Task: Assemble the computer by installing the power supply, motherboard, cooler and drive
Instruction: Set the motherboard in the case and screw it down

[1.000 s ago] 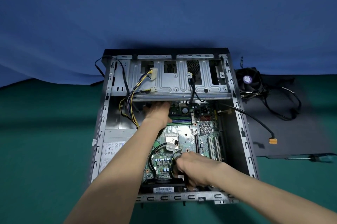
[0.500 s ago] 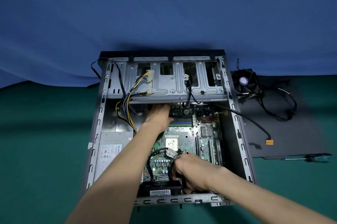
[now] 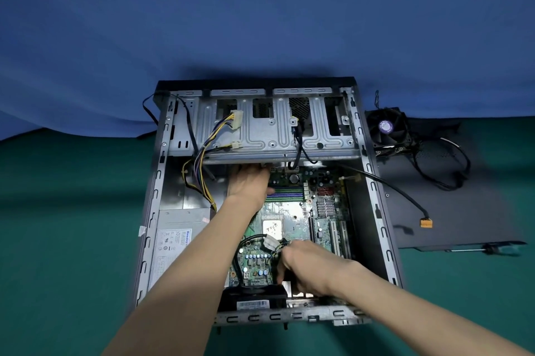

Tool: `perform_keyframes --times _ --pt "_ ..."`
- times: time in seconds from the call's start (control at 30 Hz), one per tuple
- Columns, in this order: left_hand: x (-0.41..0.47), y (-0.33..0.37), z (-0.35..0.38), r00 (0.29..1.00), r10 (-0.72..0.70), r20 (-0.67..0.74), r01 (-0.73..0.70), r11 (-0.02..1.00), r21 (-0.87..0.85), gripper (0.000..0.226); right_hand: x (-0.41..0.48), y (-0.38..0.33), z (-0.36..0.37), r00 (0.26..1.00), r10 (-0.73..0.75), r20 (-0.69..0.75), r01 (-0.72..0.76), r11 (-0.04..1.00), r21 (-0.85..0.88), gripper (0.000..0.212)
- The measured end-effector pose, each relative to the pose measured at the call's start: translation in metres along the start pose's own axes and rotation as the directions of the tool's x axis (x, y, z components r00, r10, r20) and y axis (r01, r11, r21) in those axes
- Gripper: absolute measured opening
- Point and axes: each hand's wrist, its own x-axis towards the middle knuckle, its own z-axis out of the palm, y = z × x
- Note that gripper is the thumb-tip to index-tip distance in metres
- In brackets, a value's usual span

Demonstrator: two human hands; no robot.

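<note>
The open computer case lies flat on the green table. Inside it the green motherboard lies on the case floor. My left hand grips the board's far left edge, its thumb on the memory slots and its fingers hidden under the drive cage. At the near edge my right hand holds the board with fingers curled down, beside a white connector. The grey power supply sits in the left of the case. The cooler rests outside, to the right.
Yellow and black power cables hang from the drive cage down the case's left side. A black cable with an orange plug trails onto the black side panel on the right. A black fan stands at the case's near wall.
Both hands keep their hold on the motherboard at the same spots. Only the view has drifted slightly.
</note>
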Motion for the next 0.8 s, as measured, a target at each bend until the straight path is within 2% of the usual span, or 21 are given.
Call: perform_keyframes --times 0.13,0.2,0.23,0.27,0.3,0.33,0.4,0.57,0.67,0.7,0.73,0.8 --pt "0.0 0.0 0.001 1.0 0.007 0.011 -0.007 1.0 0.005 0.058 -0.011 0.009 -0.011 0.997 0.06 -0.043 -0.055 0.992 0.113 0.026" --pt "0.0 -0.001 0.002 0.999 0.005 0.035 -0.006 1.0 0.025 0.059 -0.025 0.017 -0.024 0.964 0.101 -0.247 -0.072 0.99 0.121 0.016" --pt "0.0 -0.001 0.001 0.999 0.006 0.049 -0.008 0.999 0.032 0.059 -0.034 0.02 -0.03 0.905 0.088 -0.416 -0.06 0.995 0.081 0.011" --pt "0.0 -0.002 0.001 0.998 0.012 0.061 -0.014 1.0 0.027 0.061 -0.042 0.023 -0.035 0.81 0.034 -0.585 -0.045 0.999 -0.004 0.008" --pt "0.0 -0.002 0.0 0.997 0.021 0.07 -0.021 1.0 0.008 0.062 -0.05 0.025 -0.04 0.718 -0.04 -0.695 -0.054 0.992 -0.113 0.009" --pt "0.0 -0.001 -0.002 0.997 0.027 0.076 -0.025 0.999 -0.021 0.064 -0.055 0.027 -0.042 0.647 -0.108 -0.755 -0.081 0.975 -0.208 0.012" --pt "-0.001 -0.001 -0.004 0.997 0.028 0.077 -0.024 0.998 -0.058 0.066 -0.057 0.039 -0.048 0.59 -0.179 -0.788 -0.098 0.952 -0.29 0.01" --pt "-0.004 0.003 0.001 0.999 0.032 -0.012 -0.032 0.998 0.059 0.061 -0.048 0.062 -0.052 0.575 -0.176 -0.799 -0.124 0.947 -0.297 0.01" --pt "-0.004 0.003 0.001 0.999 0.032 0.031 -0.033 0.999 0.04 0.065 -0.047 0.059 -0.053 0.584 -0.195 -0.788 -0.147 0.929 -0.339 0.012" --pt "-0.006 0.002 -0.001 0.997 0.037 0.068 -0.036 0.999 -0.01 0.067 -0.048 0.055 -0.052 0.623 -0.198 -0.757 -0.166 0.912 -0.376 0.013" --pt "-0.008 0.001 -0.003 0.993 0.038 0.109 -0.03 0.997 -0.076 0.069 -0.048 0.051 -0.049 0.692 -0.193 -0.696 -0.169 0.893 -0.416 0.013" --pt "-0.016 0.0 -0.008 0.986 -0.002 0.165 0.028 0.988 -0.153 0.067 -0.045 0.039 -0.03 0.873 -0.134 -0.469 -0.071 0.916 -0.394 0.009"
